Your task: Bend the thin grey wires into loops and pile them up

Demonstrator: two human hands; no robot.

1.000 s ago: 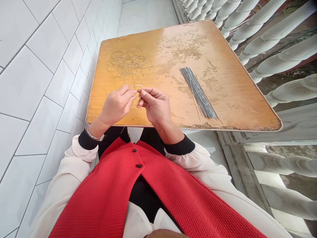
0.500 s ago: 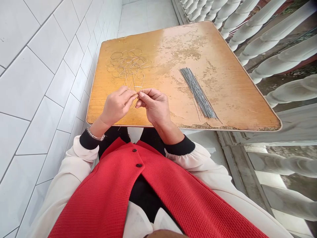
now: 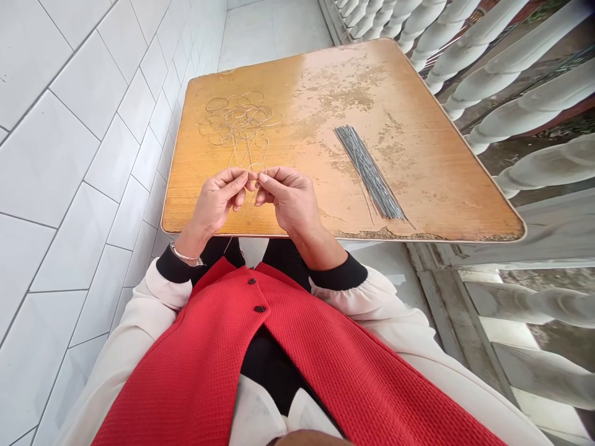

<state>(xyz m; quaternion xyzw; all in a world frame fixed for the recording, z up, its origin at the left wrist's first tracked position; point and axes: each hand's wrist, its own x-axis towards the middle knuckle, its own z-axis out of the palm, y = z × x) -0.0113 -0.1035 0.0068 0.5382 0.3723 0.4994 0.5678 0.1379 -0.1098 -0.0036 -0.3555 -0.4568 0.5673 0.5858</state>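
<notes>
My left hand point(image 3: 220, 197) and my right hand point(image 3: 290, 195) meet over the table's near edge, thumbs against forefingers. Both pinch a thin pale wire point(image 3: 251, 180), with only a tiny gap between the fingertips. Whether it is metal or cord is hard to tell. Thin strands run from the fingers toward a loose tangle of looped wire point(image 3: 242, 121) lying just beyond. One loose end hangs below my left hand, past the table edge. The exact spot where the strands cross is partly covered by my fingers.
A bundle of straight grey wires point(image 3: 369, 173) lies on the right half of the worn wooden table point(image 3: 297, 87), one thin strand apart at its left. A white tiled wall point(image 3: 74, 148) rises at the left. White balusters point(image 3: 511, 105) line the right side.
My left hand has turned, bringing its thumb on top and its fingers curled beneath, and has drawn slightly left from the right fingertips. My right hand keeps its pinch almost in place.
</notes>
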